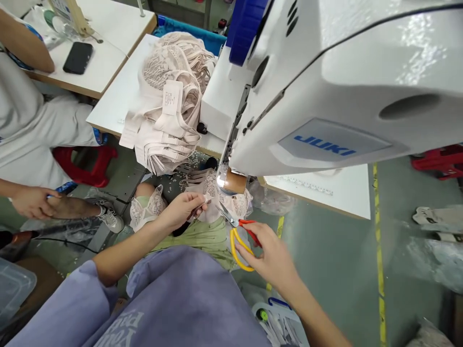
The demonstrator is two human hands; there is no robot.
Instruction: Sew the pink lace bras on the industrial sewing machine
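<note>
My left hand pinches the edge of a pale beige lace bra that hangs over my lap below the sewing machine. In my right hand is a pair of scissors with one red and one yellow handle loop. Their blades are parted a little and point at the fabric near my left fingertips. Just above the blades sits the needle area of the white sewing machine. A large pile of matching beige bras lies on the table to the left of the machine, a printed label on top.
On the left, a seated person is beside another white table with a black phone. A red stool stands on the floor. At the bottom is a bin of scraps; plastic bags lie around.
</note>
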